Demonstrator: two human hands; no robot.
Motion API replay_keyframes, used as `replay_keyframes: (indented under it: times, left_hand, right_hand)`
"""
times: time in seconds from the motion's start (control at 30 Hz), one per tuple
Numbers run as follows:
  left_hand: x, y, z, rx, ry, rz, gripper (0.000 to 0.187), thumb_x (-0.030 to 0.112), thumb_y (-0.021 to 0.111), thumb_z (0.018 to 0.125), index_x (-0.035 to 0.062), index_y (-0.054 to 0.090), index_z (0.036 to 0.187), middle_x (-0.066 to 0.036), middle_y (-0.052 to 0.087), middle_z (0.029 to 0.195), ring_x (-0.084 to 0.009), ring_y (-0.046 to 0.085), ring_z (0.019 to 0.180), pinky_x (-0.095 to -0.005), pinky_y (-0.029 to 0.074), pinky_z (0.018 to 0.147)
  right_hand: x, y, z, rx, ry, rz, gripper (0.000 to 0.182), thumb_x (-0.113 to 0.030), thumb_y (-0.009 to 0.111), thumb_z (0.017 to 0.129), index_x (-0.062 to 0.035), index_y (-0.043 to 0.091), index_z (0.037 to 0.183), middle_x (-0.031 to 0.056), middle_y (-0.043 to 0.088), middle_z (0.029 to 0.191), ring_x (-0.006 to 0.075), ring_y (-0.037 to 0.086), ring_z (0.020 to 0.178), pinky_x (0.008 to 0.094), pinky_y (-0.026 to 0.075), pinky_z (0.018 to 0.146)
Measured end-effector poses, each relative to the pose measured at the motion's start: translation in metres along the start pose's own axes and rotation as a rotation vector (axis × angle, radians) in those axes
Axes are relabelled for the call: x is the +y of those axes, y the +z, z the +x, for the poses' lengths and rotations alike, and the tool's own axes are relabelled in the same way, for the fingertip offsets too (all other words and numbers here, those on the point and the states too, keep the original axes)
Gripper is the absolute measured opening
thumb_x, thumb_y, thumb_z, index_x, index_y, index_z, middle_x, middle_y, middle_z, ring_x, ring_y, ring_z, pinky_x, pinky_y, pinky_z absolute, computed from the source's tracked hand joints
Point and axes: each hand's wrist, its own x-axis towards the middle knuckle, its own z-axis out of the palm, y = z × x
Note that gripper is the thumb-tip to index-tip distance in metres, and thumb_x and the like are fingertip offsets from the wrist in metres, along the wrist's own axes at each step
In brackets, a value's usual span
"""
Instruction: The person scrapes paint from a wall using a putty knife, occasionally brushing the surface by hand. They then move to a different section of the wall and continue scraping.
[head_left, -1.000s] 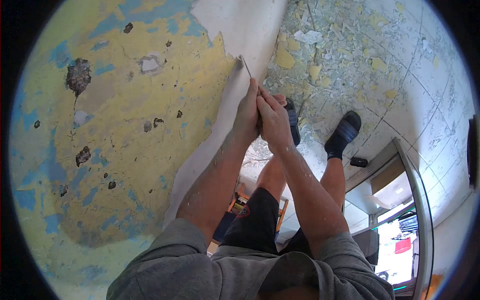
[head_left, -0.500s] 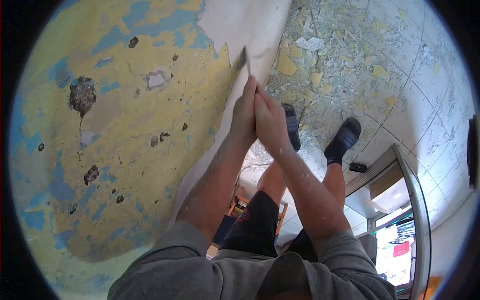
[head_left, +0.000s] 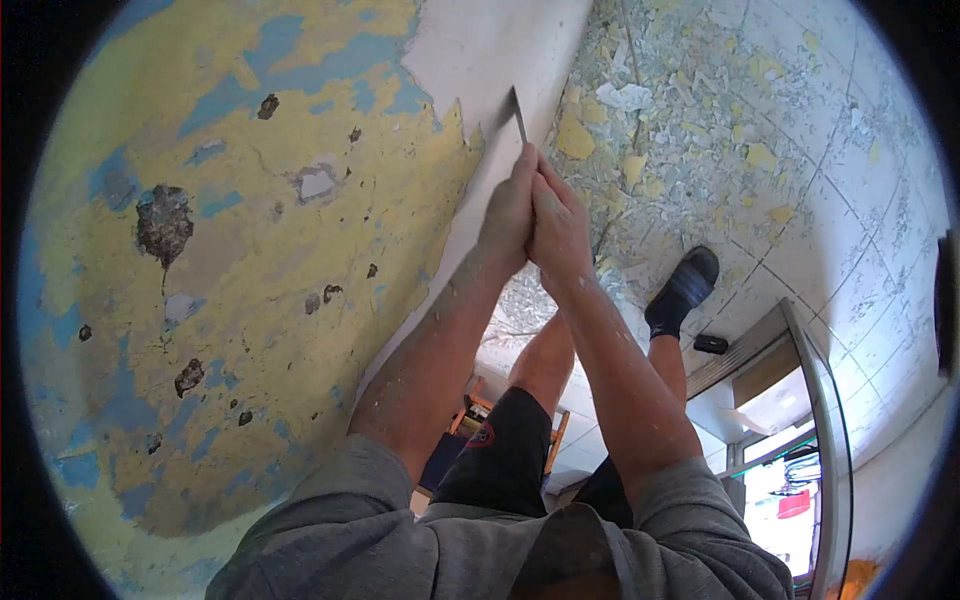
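Observation:
Both hands are closed together round the handle of a scraper (head_left: 518, 115), whose thin dark blade points away from me. My left hand (head_left: 508, 222) is on the wall side, and my right hand (head_left: 562, 232) presses against it from the other side. The handle is hidden inside the fingers. The blade overlaps the bare white strip (head_left: 470, 40) of wall, just right of the jagged edge of the yellow and blue paint (head_left: 330, 240). Pale dust specks dot my forearms.
Paint flakes (head_left: 690, 140) cover much of the tiled floor (head_left: 860, 290) on the right. My sandalled foot (head_left: 690, 280) stands among them, near a small black object (head_left: 711, 344). A framed glass door (head_left: 825, 400) is at lower right. Dark pits (head_left: 163, 225) mark the painted wall.
Both hands and the scraper have shifted a little to the right, so the blade now lies farther from the paint edge. My other sandal has become hidden behind my hands.

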Motion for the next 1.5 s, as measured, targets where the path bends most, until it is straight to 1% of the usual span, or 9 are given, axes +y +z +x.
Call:
replay_keyframes:
  times: [0.13,0.2,0.3,0.43,0.57,0.77,1.03,1.23,1.5]
  left_hand:
    - [-0.039,-0.015,-0.047,-0.106,0.194,-0.037,0.050,0.043,0.047,0.104,0.0045,0.051,0.136,-0.006,0.056,0.122,-0.0120,0.053,0.112,-0.0279,0.043,0.098]
    - [-0.044,-0.017,-0.051,0.019,0.343,-0.024,0.060,0.044,0.037,0.107,0.0025,0.036,0.150,-0.012,0.045,0.148,-0.0199,0.043,0.134,-0.0330,0.033,0.112]
    - [-0.012,-0.019,0.017,-0.081,0.004,-0.025,0.050,0.048,0.044,0.105,0.0050,0.055,0.128,-0.005,0.058,0.113,-0.0122,0.056,0.104,-0.0291,0.046,0.091]
    - [-0.020,0.002,-0.007,-0.056,0.028,-0.035,0.047,0.045,0.040,0.107,0.0032,0.057,0.119,-0.004,0.057,0.108,-0.0107,0.053,0.096,-0.0278,0.047,0.083]
    - [-0.032,0.014,-0.108,0.046,0.187,-0.086,0.045,0.051,0.043,0.104,0.0084,0.057,0.112,0.001,0.053,0.099,-0.0067,0.052,0.093,-0.0252,0.047,0.079]
    - [-0.034,-0.013,-0.039,-0.001,0.237,0.081,0.044,0.047,0.038,0.107,0.0073,0.054,0.114,0.002,0.051,0.095,-0.0057,0.052,0.093,-0.0242,0.046,0.081]
    - [-0.046,0.008,-0.087,0.086,0.322,0.004,0.054,0.050,0.041,0.105,0.0024,0.052,0.130,-0.005,0.056,0.110,-0.0118,0.054,0.099,-0.0280,0.047,0.088]
    - [0.011,0.016,0.010,-0.083,0.078,-0.070,0.047,0.049,0.044,0.105,0.0055,0.057,0.118,-0.004,0.057,0.106,-0.0111,0.055,0.097,-0.0290,0.047,0.088]
    - [-0.043,0.004,-0.097,-0.056,0.176,-0.146,0.049,0.054,0.044,0.103,0.0081,0.057,0.116,-0.001,0.056,0.099,-0.0089,0.055,0.090,-0.0257,0.049,0.078]
  right_hand:
    - [0.002,-0.024,-0.080,-0.076,-0.158,-0.343,0.047,-0.022,0.046,0.098,0.0022,0.052,0.138,0.0240,0.063,0.127,0.0275,0.056,0.126,0.0337,0.037,0.108]
    - [0.013,-0.022,-0.062,-0.150,-0.149,-0.471,0.048,-0.025,0.045,0.098,0.0016,0.052,0.138,0.0235,0.064,0.126,0.0282,0.058,0.124,0.0340,0.039,0.106]
    - [0.003,-0.005,0.003,-0.017,-0.014,-0.314,0.049,-0.025,0.044,0.098,0.0014,0.052,0.138,0.0232,0.065,0.125,0.0297,0.059,0.123,0.0345,0.040,0.105]
    - [-0.005,-0.021,-0.009,-0.058,-0.081,-0.127,0.049,-0.024,0.045,0.098,0.0032,0.052,0.137,0.0240,0.064,0.125,0.0315,0.059,0.122,0.0356,0.041,0.104]
    - [-0.017,-0.028,-0.103,-0.149,-0.191,-0.484,0.048,-0.020,0.046,0.098,0.0051,0.050,0.139,0.0242,0.062,0.128,0.0298,0.059,0.122,0.0350,0.041,0.105]
    - [-0.006,-0.018,-0.047,-0.169,-0.191,-0.304,0.044,-0.018,0.045,0.099,0.0009,0.052,0.138,0.0233,0.065,0.123,0.0292,0.061,0.119,0.0338,0.042,0.103]
    - [0.008,-0.037,-0.097,-0.119,-0.251,-0.457,0.046,-0.021,0.046,0.098,-0.0016,0.052,0.139,0.0246,0.065,0.121,0.0304,0.061,0.119,0.0364,0.042,0.103]
    - [-0.014,-0.004,0.022,-0.032,-0.159,-0.156,0.048,-0.027,0.044,0.098,0.0015,0.052,0.136,0.0277,0.065,0.114,0.0321,0.063,0.114,0.0365,0.045,0.098]
    - [-0.022,-0.031,-0.104,-0.170,-0.339,-0.536,0.047,-0.021,0.046,0.097,-0.0012,0.050,0.140,0.0265,0.065,0.117,0.0354,0.064,0.111,0.0350,0.045,0.097]
